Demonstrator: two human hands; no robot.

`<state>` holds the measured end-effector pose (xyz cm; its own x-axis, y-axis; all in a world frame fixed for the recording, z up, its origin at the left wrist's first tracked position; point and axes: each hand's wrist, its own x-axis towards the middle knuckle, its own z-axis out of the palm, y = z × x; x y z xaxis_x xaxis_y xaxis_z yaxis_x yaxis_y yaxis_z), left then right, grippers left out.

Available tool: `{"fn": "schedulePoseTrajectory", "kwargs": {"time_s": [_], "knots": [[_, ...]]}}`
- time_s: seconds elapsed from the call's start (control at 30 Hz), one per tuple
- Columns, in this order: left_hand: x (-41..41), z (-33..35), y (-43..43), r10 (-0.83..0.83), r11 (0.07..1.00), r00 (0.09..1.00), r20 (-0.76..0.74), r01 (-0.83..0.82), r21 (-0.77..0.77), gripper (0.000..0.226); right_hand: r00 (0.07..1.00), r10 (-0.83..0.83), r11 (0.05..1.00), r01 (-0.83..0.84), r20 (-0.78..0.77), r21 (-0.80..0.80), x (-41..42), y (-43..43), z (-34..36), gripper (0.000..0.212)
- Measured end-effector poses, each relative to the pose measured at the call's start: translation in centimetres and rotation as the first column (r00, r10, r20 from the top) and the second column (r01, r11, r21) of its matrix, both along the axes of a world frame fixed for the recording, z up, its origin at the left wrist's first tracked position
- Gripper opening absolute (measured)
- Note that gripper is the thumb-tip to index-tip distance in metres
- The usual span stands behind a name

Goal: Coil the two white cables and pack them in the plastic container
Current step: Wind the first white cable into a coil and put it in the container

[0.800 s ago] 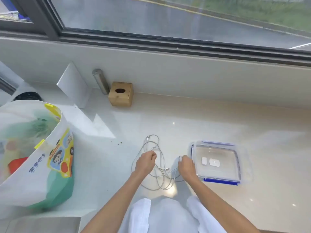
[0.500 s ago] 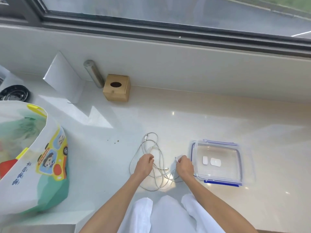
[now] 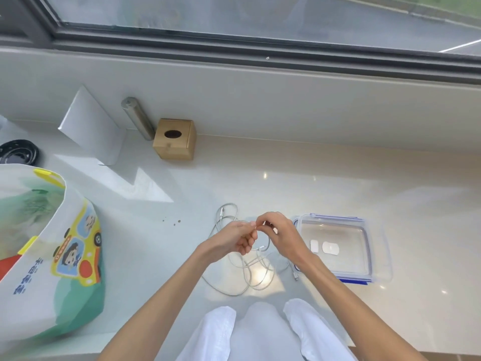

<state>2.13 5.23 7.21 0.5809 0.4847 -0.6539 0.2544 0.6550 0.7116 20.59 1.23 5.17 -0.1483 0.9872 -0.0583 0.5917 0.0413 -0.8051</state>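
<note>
I'm looking down at centre frame: left hand (image 3: pixel 238 241) and right hand (image 3: pixel 282 237) are both up off the worktop (image 3: pixel 338 183), fingertips almost meeting. The left hand has its fingers curled, thumb and forefinger pinching a strand of the cables (image 3: pixel 247 278). The right hand curls over from the other side and pinches the same strand right next to it.

From that pinch the strand drops to the rest of the cables, a loose white tangle lying on the worktop under and below the hands. One loop reaches up toward mid-frame with a plug on it. Another plug end lies at the tangle's lower right, just beside the container (image 3: pixel 367 246). I can't tell the two cables apart in that heap.

The container sits right of centre, flat on the worktop, clear with blue edging. My right wrist crosses its near-left corner. Two small white pieces (image 3: pixel 330 248) show side by side within it.

At the left edge stands a printed bag (image 3: pixel 52 243). In the upper left a wooden box (image 3: pixel 173 139) with an oval hole on top sits against the wall, and a metal cylinder (image 3: pixel 137 118) leans just beside it. A few crumbs (image 3: pixel 171 222) lie between bag and cables.
</note>
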Motion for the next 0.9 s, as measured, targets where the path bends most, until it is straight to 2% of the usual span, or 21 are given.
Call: {"fn": "schedulePoseTrajectory", "kwargs": {"time_s": [0.1,0.23,0.3,0.37,0.43,0.5,0.53,0.6,0.67,0.73,0.77,0.9], "knots": [[0.2,3.6,0.5,0.003,1.000,0.999,0.043,-0.004,0.023,0.029,0.996,-0.007,1.000,0.008,-0.094,0.012,0.5,0.6,2.3,0.009],[-0.1,8.7,-0.2,0.063,0.998,0.967,0.247,-0.066,0.003,0.026,0.976,-0.105,0.992,0.090,-0.192,-0.085,1.1,0.6,4.3,0.018],[-0.1,10.7,-1.0,0.029,0.999,0.957,0.287,-0.040,0.030,0.023,0.960,-0.140,0.989,0.123,-0.243,-0.085,1.3,0.5,5.5,0.018],[0.3,12.4,-1.8,-0.024,0.996,0.962,0.273,0.000,0.089,0.022,0.953,-0.148,0.989,0.147,-0.263,-0.023,1.5,0.4,7.4,0.020],[0.7,14.3,-2.2,-0.045,0.990,0.969,0.243,0.010,0.142,0.030,0.969,-0.114,0.989,0.131,-0.218,0.064,1.8,0.4,9.8,0.023],[1.2,16.7,-2.3,-0.016,0.975,0.972,0.235,-0.037,0.221,0.029,0.986,-0.065,0.983,0.089,-0.152,0.158,2.2,0.6,12.5,0.024],[1.5,18.1,-2.3,0.006,0.955,0.973,0.231,-0.074,0.288,0.026,0.983,-0.052,0.978,0.085,-0.174,0.191,2.4,0.7,13.8,0.024],[2.4,21.2,-2.3,0.038,0.887,0.965,0.259,-0.152,0.436,0.026,0.932,-0.069,0.970,0.145,-0.355,0.193,2.2,1.0,16.6,0.023],[3.2,24.1,-2.3,0.048,0.841,0.931,0.361,-0.233,0.488,0.024,0.865,-0.068,0.968,0.178,-0.498,0.178,1.7,1.7,18.4,0.014],[3.9,26.0,-2.2,0.045,0.851,0.885,0.463,-0.277,0.446,0.023,0.865,-0.039,0.973,0.147,-0.499,0.178,1.3,2.2,19.1,0.039],[4.3,26.4,-2.1,0.040,0.859,0.874,0.484,-0.278,0.430,0.023,0.871,-0.031,0.977,0.131,-0.490,0.171,1.2,2.4,19.5,0.044],[5.3,26.7,-2.3,-0.024,0.869,0.888,0.459,-0.209,0.449,0.020,0.794,-0.039,0.937,0.239,-0.606,0.253,2.3,3.6,23.0,0.025]]}}
